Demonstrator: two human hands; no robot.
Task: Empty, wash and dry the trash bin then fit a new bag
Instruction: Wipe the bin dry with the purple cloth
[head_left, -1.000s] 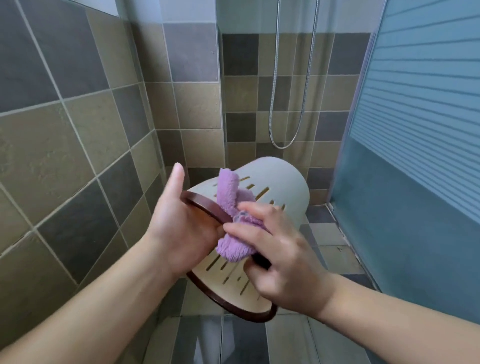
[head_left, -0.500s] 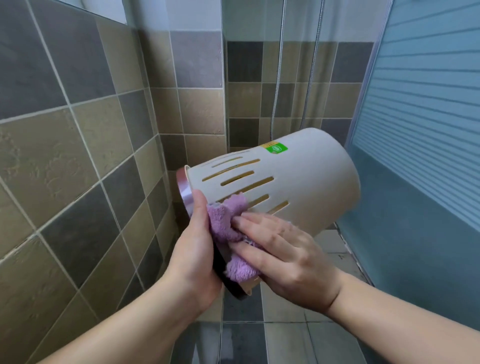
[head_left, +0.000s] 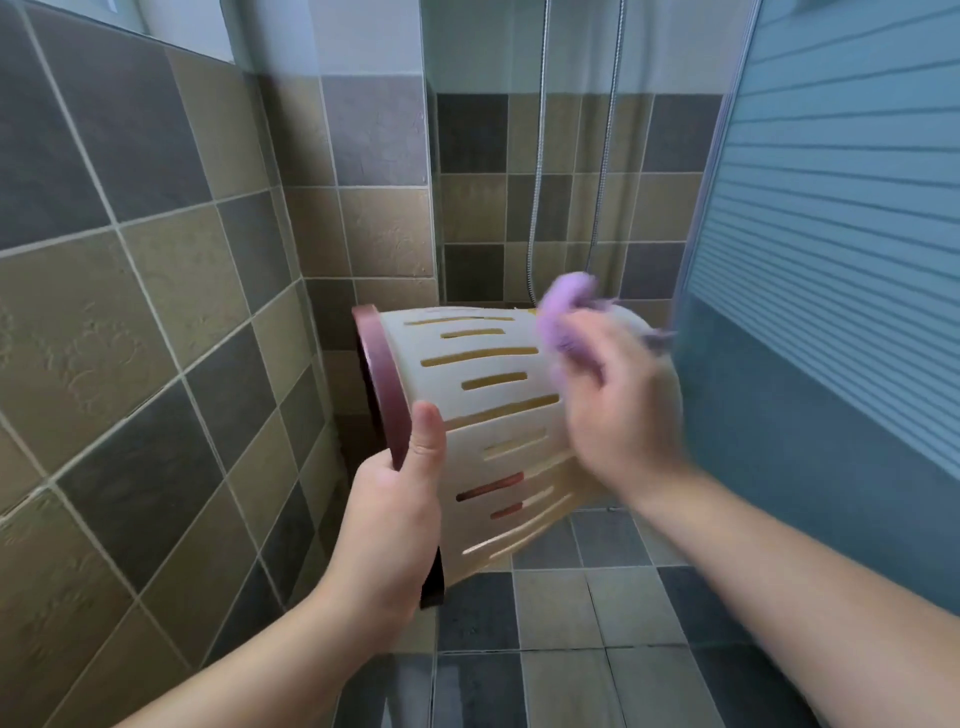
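Gripping the sideways bin (head_left: 498, 415) by its rim, left hand (head_left: 397, 525); right hand (head_left: 618, 410) clutches purple cloth (head_left: 563, 312) atop it.

Head-worn view, forward and down, close over tiled floor (head_left: 561, 613).

Tiled floor (head_left: 597, 613), grey and beige squares, is seen below; nothing is seen resting on it.

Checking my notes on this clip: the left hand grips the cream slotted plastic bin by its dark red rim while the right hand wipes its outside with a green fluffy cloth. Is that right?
Not quite: the fluffy cloth is purple, not green, as the head view shows. The rest holds: the left hand grips the cream slotted plastic bin by its dark red rim, and the right hand wipes its outside with the cloth.
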